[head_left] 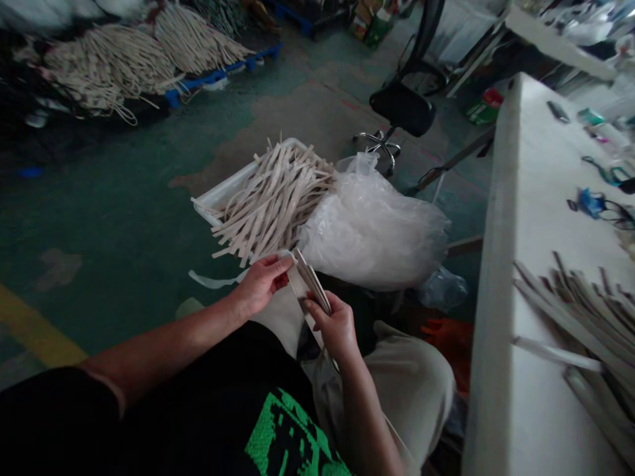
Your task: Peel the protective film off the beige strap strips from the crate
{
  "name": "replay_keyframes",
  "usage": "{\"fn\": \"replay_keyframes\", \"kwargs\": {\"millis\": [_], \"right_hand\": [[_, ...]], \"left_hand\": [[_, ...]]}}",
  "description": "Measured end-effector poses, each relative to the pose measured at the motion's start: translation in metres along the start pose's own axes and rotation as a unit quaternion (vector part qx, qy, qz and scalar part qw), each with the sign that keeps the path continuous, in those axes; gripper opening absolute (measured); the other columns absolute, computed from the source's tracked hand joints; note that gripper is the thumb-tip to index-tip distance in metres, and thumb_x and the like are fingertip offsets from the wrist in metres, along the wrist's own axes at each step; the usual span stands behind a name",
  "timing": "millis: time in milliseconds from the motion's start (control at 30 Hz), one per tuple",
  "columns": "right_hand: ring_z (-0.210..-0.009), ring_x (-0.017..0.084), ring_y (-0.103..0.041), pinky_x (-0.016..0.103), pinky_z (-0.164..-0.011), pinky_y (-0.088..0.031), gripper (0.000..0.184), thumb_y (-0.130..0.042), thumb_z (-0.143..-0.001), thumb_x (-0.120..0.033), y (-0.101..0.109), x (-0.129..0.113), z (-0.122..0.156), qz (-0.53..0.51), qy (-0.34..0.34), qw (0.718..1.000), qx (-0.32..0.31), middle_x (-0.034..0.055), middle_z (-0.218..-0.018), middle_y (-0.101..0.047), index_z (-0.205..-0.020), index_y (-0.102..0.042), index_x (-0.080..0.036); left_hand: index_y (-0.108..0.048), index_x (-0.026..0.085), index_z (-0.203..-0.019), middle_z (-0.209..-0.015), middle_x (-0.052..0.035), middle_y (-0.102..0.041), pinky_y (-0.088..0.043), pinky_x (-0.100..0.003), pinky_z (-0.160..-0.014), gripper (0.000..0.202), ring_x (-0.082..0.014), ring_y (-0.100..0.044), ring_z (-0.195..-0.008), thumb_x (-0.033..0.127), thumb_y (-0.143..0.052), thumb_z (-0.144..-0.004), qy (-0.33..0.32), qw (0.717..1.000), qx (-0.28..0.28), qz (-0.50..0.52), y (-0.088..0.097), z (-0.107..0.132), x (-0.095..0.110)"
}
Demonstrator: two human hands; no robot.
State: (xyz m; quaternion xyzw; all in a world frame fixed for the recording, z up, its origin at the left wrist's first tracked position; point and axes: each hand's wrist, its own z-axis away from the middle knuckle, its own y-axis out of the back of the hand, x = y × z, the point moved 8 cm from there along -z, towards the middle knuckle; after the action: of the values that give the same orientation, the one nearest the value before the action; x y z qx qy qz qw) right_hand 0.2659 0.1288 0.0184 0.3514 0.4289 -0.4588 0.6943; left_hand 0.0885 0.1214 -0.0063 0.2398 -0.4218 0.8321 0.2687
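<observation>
Several flat beige strips point(313, 283), gathered into a small bundle, are gripped in my right hand point(335, 324), thumb on top. At the upper end of the bundle my left hand point(264, 281) pinches a pale strip's end between thumb and fingers. A whitish band point(213, 281) trails out to the left behind that hand. Just beyond my hands, many similar loose strips point(278, 198) lie heaped in a white plastic tub point(218, 192). Both hands are above my lap, and the strips' lower ends run down past my right wrist.
A big clear plastic bag point(377, 225) sits against the tub. On the right, a white table point(536, 383) carries more strips point(585, 311) and small tools. A black swivel chair point(401, 109) stands ahead. Bundled cords point(114, 66) lie on a blue pallet point(173, 98) at the far left.
</observation>
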Motion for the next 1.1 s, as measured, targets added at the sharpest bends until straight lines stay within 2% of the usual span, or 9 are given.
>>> {"fn": "replay_keyframes", "kwargs": {"millis": [100,233,367,467,533,667,833,1000,1100], "right_hand": [[-0.048,0.010,-0.038,0.023,-0.044,-0.034,0.033,-0.075,-0.073,-0.049,-0.003,0.012,0.010,0.047,-0.013,0.999,-0.006,-0.0029,-0.056,-0.051,-0.075,-0.071,-0.016],[-0.048,0.011,-0.036,0.023,-0.045,-0.031,0.035,-0.068,-0.082,-0.051,0.018,0.005,0.028,0.159,0.016,0.987,0.028,-0.0044,-0.053,-0.044,-0.071,-0.067,-0.018],[-0.049,0.011,-0.037,0.023,-0.047,-0.033,0.034,-0.065,-0.085,-0.048,0.019,-0.017,0.033,0.253,0.053,0.964,0.063,-0.0044,-0.052,-0.044,-0.067,-0.064,-0.019],[-0.049,0.011,-0.039,0.023,-0.048,-0.035,0.034,-0.064,-0.086,-0.048,0.010,-0.023,0.029,0.250,0.054,0.965,0.050,-0.0042,-0.054,-0.046,-0.068,-0.064,-0.019],[-0.049,0.012,-0.040,0.023,-0.048,-0.036,0.032,-0.066,-0.085,-0.049,0.007,-0.019,0.028,0.230,0.036,0.972,0.023,-0.0036,-0.055,-0.049,-0.075,-0.068,-0.019],[-0.051,0.013,-0.045,0.024,-0.049,-0.037,0.031,-0.066,-0.086,-0.047,0.003,-0.007,0.034,0.231,-0.005,0.973,-0.031,-0.0012,-0.058,-0.056,-0.074,-0.070,-0.019],[-0.054,0.013,-0.047,0.023,-0.053,-0.038,0.030,-0.063,-0.088,-0.044,-0.011,-0.012,0.020,0.221,0.006,0.975,-0.020,-0.0007,-0.060,-0.057,-0.072,-0.069,-0.018],[-0.055,0.012,-0.042,0.022,-0.052,-0.033,0.029,-0.065,-0.086,-0.042,-0.009,-0.003,0.019,0.209,-0.039,0.976,-0.051,-0.0028,-0.059,-0.052,-0.072,-0.066,-0.017],[-0.054,0.011,-0.041,0.023,-0.052,-0.031,0.035,-0.062,-0.088,-0.046,-0.008,-0.005,0.019,0.213,-0.038,0.976,-0.026,-0.0025,-0.058,-0.052,-0.068,-0.062,-0.017]], "left_hand": [[-0.072,0.016,-0.071,-0.063,0.0023,-0.064,-0.044,-0.018,-0.051,0.046,-0.0071,-0.055,-0.053,0.042,-0.101,-0.047,0.003,1.000,0.008,0.007,0.006,0.004,-0.006],[-0.072,0.017,-0.069,-0.067,0.0013,-0.065,-0.044,-0.019,-0.054,0.047,-0.0076,-0.055,-0.056,0.044,-0.101,-0.045,0.042,0.998,0.016,0.035,0.015,0.015,-0.023],[-0.073,0.016,-0.072,-0.071,-0.0003,-0.065,-0.045,-0.022,-0.058,0.043,-0.0085,-0.056,-0.059,0.042,-0.100,-0.051,0.119,0.991,-0.014,0.052,0.006,0.033,-0.055],[-0.075,0.016,-0.073,-0.072,-0.0031,-0.067,-0.046,-0.025,-0.063,0.040,-0.0120,-0.059,-0.063,0.041,-0.099,-0.054,0.153,0.985,-0.050,0.057,-0.004,0.039,-0.068],[-0.077,0.016,-0.074,-0.075,-0.0049,-0.070,-0.047,-0.028,-0.067,0.040,-0.0145,-0.061,-0.068,0.042,-0.099,-0.053,0.151,0.985,-0.061,0.060,-0.004,0.037,-0.066],[-0.078,0.018,-0.073,-0.076,-0.0036,-0.069,-0.044,-0.027,-0.067,0.040,-0.0124,-0.058,-0.067,0.044,-0.099,-0.052,0.095,0.994,-0.027,0.049,0.009,0.028,-0.052],[-0.076,0.016,-0.068,-0.070,-0.0045,-0.067,-0.046,-0.029,-0.067,0.042,-0.0148,-0.059,-0.066,0.048,-0.098,-0.053,0.146,0.986,-0.069,0.031,0.007,0.027,-0.060],[-0.078,0.015,-0.069,-0.066,-0.0013,-0.065,-0.041,-0.023,-0.058,0.045,-0.0096,-0.052,-0.060,0.045,-0.101,-0.045,0.064,0.998,0.026,0.014,0.034,0.003,-0.032],[-0.077,0.014,-0.068,-0.064,-0.0009,-0.064,-0.041,-0.022,-0.057,0.046,-0.0092,-0.052,-0.059,0.045,-0.101,-0.045,0.072,0.997,0.016,-0.008,0.033,0.004,-0.035]]}}
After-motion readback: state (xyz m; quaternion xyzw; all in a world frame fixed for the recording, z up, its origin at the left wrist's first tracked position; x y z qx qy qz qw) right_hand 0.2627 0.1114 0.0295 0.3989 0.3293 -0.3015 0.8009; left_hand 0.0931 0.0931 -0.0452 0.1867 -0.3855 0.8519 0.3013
